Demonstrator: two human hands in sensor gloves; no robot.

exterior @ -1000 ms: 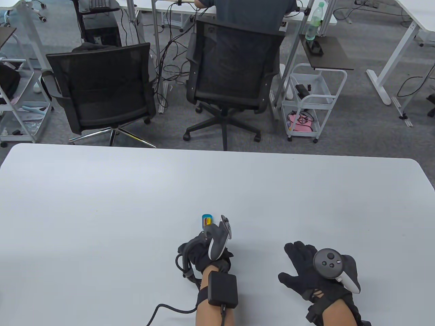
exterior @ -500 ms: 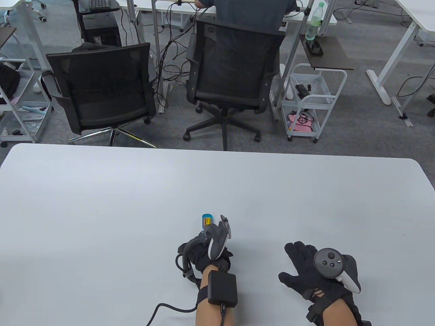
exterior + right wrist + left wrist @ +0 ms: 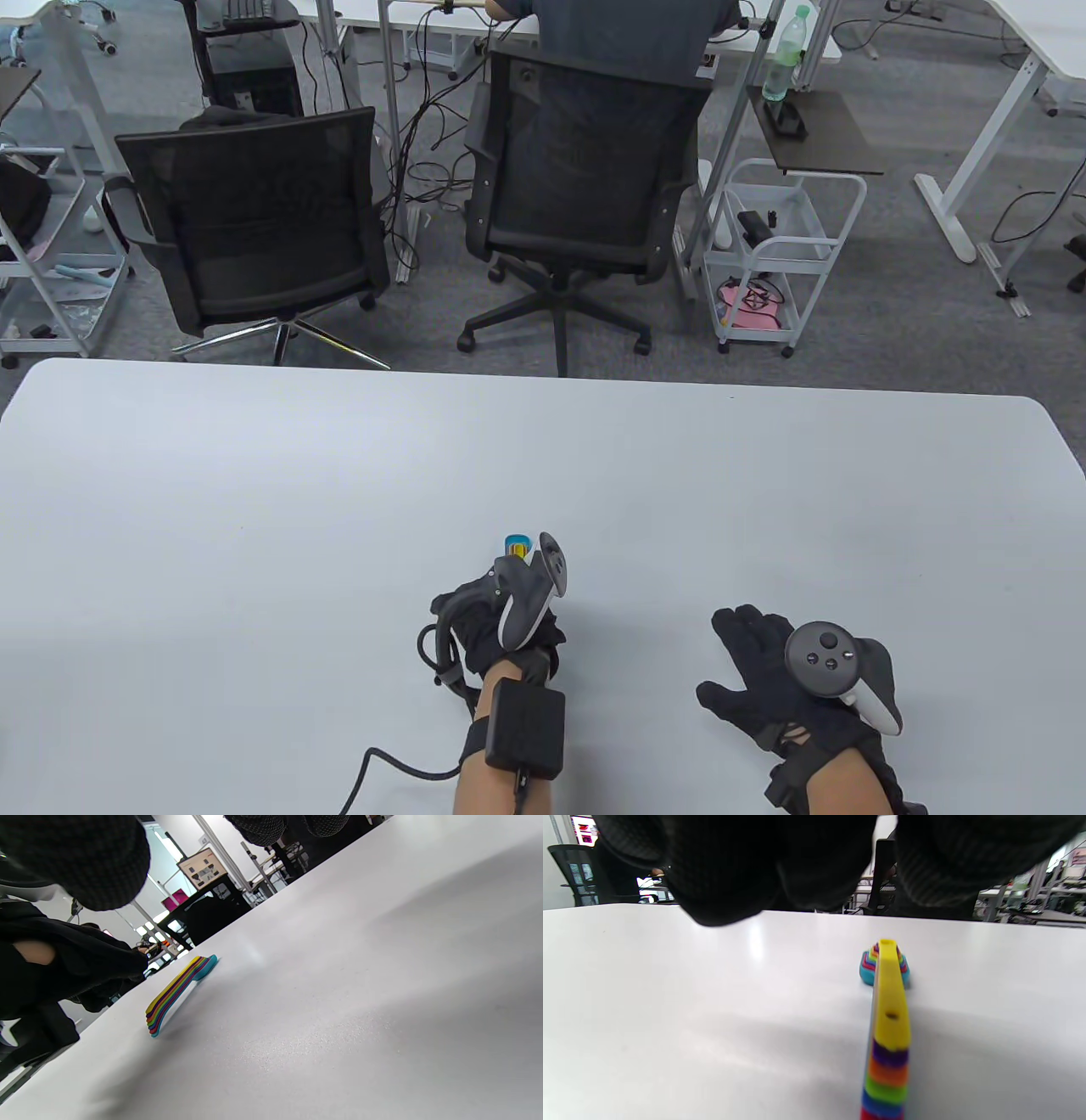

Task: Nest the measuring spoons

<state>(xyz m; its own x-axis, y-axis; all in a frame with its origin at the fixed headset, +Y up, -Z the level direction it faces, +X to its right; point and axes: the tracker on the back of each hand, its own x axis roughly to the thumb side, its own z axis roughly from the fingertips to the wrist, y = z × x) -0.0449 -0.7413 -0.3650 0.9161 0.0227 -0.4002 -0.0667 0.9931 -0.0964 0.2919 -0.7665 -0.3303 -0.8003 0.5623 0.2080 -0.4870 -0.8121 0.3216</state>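
Lying nested on the table (image 3: pixel 254 509): spoon stack (image 3: pixel 887 1018). Left hand (image 3: pixel 496 615) above it, grip unclear; right hand (image 3: pixel 789 679) flat, fingers spread.

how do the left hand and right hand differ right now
The left hand sits just behind the nested spoon stack, while the right hand is well off to the side, away from it. The right hand lies flat on the table with fingers spread; the left hand looks bunched, and its fingers hang above the table without touching the spoons. Both wear black gloves with a tracker, and neither holds anything.
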